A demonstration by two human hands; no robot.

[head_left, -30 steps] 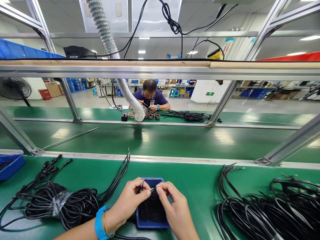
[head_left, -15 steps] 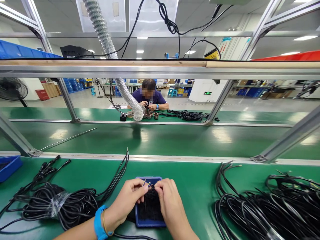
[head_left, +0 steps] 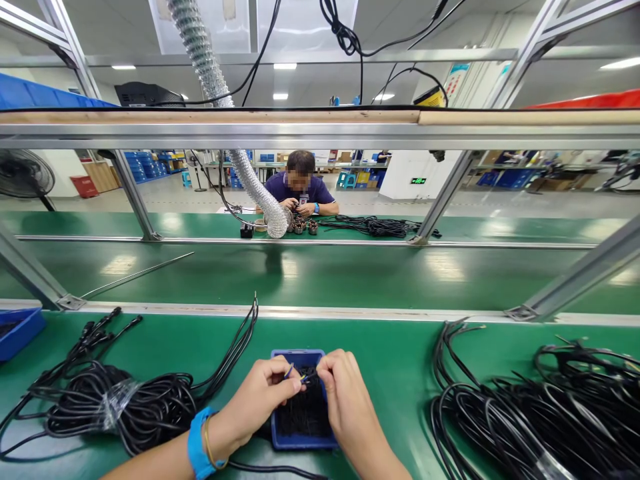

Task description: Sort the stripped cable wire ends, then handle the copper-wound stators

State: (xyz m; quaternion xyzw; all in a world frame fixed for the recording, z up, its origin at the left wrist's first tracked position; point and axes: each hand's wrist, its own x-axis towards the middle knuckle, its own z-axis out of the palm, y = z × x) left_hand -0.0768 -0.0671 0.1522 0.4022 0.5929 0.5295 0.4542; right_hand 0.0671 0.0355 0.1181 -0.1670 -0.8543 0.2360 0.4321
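My left hand (head_left: 265, 393), with a blue band on its wrist, pinches the end of a cable; thin blue and yellow wires (head_left: 304, 379) stick out past the thumb. Fingers closed, my right hand (head_left: 347, 397) is just right of those wire ends. What it pinches, if anything, is too small and hidden to make out. Both hands are over a small blue bin (head_left: 305, 445) filled with short black pieces (head_left: 303, 417). A black cable (head_left: 280, 470) runs along the table below the bin.
A taped bundle of black cables (head_left: 120, 403) lies on the left, more black cables (head_left: 505, 420) on the right. A blue tray (head_left: 17, 333) stands at the left edge. Beyond the metal frame (head_left: 320, 137), a person (head_left: 300, 187) works beside a flexible silver duct (head_left: 255, 187).
My right hand has shifted slightly right, widening the gap between my hands. The blue and yellow wires at my left fingertips now point more to the right. The view has tilted a little.
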